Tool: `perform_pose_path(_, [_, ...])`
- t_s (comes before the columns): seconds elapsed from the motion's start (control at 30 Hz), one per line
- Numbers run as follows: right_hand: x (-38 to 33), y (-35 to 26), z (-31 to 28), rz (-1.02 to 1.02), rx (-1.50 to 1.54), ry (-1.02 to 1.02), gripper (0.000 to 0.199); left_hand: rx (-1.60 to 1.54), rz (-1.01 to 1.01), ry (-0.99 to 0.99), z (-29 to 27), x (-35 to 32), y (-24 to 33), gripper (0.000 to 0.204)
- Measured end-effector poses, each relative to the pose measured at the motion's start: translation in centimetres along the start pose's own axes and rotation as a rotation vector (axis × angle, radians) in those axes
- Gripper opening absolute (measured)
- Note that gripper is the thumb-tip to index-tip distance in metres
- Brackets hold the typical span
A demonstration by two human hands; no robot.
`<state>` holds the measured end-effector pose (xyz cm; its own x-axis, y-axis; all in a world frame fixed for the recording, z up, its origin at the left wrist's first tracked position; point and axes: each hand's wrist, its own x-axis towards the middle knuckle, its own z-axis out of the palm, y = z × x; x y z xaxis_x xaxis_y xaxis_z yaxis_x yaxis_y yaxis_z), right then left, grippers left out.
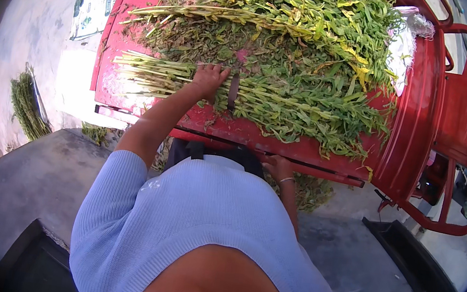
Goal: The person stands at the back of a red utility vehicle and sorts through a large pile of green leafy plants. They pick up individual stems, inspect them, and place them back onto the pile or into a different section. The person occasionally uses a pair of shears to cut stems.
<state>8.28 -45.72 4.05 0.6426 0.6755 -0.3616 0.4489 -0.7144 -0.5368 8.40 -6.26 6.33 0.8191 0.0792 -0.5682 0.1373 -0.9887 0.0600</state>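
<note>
My left hand point(211, 78) lies on a bundle of cut green stalks point(304, 109), its fingers spread over the stems. Just right of it, a dark brown strap point(233, 92) crosses the bundle. Bare pale stems point left and the leafy tops right. Beside the dark waist bag point(243, 158), at the near edge of the red cargo bed point(247, 130), is my right hand point(279, 168), with a band at its wrist. Its fingers are partly hidden, so what they grip, if anything, does not show.
More leafy stalks point(301, 6) are heaped across the far side of the bed, with loose leaves point(200, 40) between. The red cab point(466, 125) stands at the right. Another bundle point(30, 102) lies on the ground at left, and dark troughs point(413, 267) flank me.
</note>
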Motion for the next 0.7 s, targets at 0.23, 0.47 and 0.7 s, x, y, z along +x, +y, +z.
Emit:
perform_pose_path(0.23, [15.5, -10.3, -7.0, -0.032, -0.052, 0.548, 0.025, 0.018, -0.045, 0.347, 4.2, -3.3, 2.0, 0.100])
perform_pose_path(0.47, [20.1, -6.3, -6.4, -0.044, -0.396, 0.159, 0.006, 0.013, -0.065, 0.434, 4.9, -3.2, 2.3, 0.085])
perform_pose_path(0.7, [6.6, -0.5, -5.2, -0.027, 0.336, -0.078, 0.016, 0.008, -0.074, 0.467, 6.3, -2.8, 2.4, 0.087])
